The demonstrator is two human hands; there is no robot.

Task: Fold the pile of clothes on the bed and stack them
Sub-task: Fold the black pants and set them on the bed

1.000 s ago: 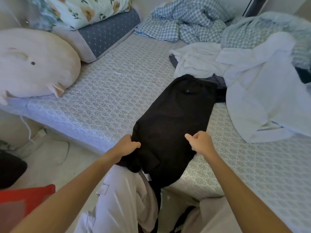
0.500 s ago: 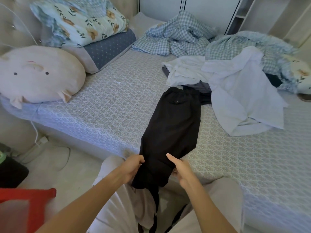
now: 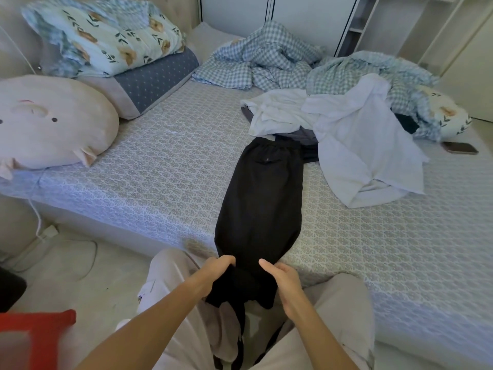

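Bed point(image 3: 165, 166), black trousers point(image 3: 261, 198) in hands point(image 3: 253, 276)

**Materials and finishes**

Black trousers point(image 3: 262, 198): matt woven cloth, smooth, showing almost no sheen. Bed sheet point(image 3: 160, 182): printed cloth, lying flat, fine lattice pattern, matt. White garments point(image 3: 365, 145) at 2 o'clock of the trousers: thin matt cloth, creasing heavily. Pig cushion point(image 3: 50, 124) at 9 o'clock: soft plush, looking velvety. Checked bedding point(image 3: 264, 62) at 12 o'clock: crumpled woven cloth. Floral quilt point(image 3: 106, 36) at 11 o'clock: padded printed cloth. Phone point(image 3: 460, 148) at 3 o'clock: glossy dark face, reflecting light.
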